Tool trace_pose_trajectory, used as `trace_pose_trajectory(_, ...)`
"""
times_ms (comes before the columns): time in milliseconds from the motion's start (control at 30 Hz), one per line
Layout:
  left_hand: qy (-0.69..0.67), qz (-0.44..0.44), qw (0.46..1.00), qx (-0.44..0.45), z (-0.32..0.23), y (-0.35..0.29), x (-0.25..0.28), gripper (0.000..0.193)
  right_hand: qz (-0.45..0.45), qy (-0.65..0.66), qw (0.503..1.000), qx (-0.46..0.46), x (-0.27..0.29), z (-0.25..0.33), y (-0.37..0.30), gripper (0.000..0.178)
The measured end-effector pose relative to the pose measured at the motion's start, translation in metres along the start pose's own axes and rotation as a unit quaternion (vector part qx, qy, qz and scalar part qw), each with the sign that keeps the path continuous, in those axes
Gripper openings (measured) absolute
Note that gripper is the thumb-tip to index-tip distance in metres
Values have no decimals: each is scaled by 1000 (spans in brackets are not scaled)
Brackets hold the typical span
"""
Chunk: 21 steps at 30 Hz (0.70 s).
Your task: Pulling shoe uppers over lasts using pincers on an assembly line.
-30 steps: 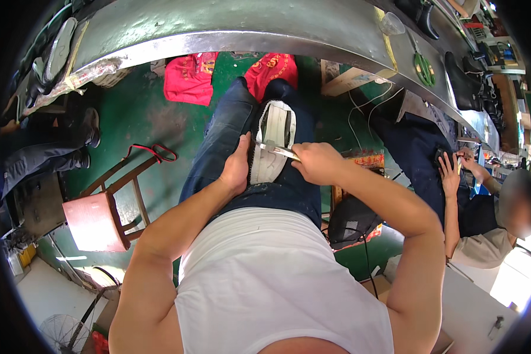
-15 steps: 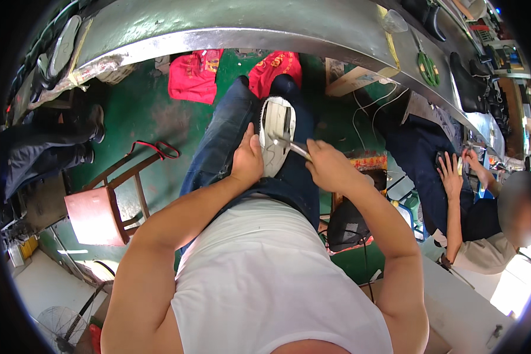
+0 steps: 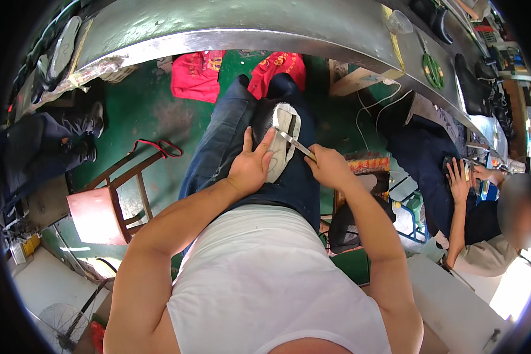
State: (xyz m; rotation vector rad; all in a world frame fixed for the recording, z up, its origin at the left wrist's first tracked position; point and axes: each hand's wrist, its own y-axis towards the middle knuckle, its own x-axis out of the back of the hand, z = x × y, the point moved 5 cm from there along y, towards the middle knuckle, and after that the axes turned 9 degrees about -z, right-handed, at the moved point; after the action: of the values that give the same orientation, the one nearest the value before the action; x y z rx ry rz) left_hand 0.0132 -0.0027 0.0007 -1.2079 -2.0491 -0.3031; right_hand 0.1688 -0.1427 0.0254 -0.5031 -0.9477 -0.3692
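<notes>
On my lap lies a shoe (image 3: pixel 282 154), bottom up, with a cream underside, a dark slot along it and a dark side turned to the left. My left hand (image 3: pixel 249 169) grips its left edge, the thumb and a finger pointing toward the far end. In my right hand (image 3: pixel 330 167) is a metal hand tool (image 3: pixel 297 146) that looks like pincers. Its head meets the shoe's left edge, close to my left fingertips; whether the jaws are closed I cannot make out.
A metal-edged workbench (image 3: pixel 230 38) curves across the front, with green-handled scissors (image 3: pixel 432 72) at its right. Red cloths (image 3: pixel 197 76) lie on the green floor. At left stands a wooden stool (image 3: pixel 100 215); at right a co-worker's hands (image 3: pixel 459 180) work beside a black mesh bag (image 3: pixel 343 227).
The shoe has tilted, showing more of its dark side. The tool has swung from lying across the underside to the left edge, and my left fingers have moved up beside it.
</notes>
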Motion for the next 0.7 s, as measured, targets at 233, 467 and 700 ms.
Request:
trace_pose_trajectory(233, 61, 64, 996, 27, -6, 14, 11, 60, 177, 173, 963, -101, 36, 18, 24, 37)
trace_pose_trajectory(467, 93, 139, 985, 41, -15, 13, 16, 63, 59, -5, 998, 37, 17, 34, 51, 49)
trace_pose_trajectory(700, 57, 163, 984, 47, 3, -8, 6, 74, 48, 22, 998, 43, 12, 28, 29, 52)
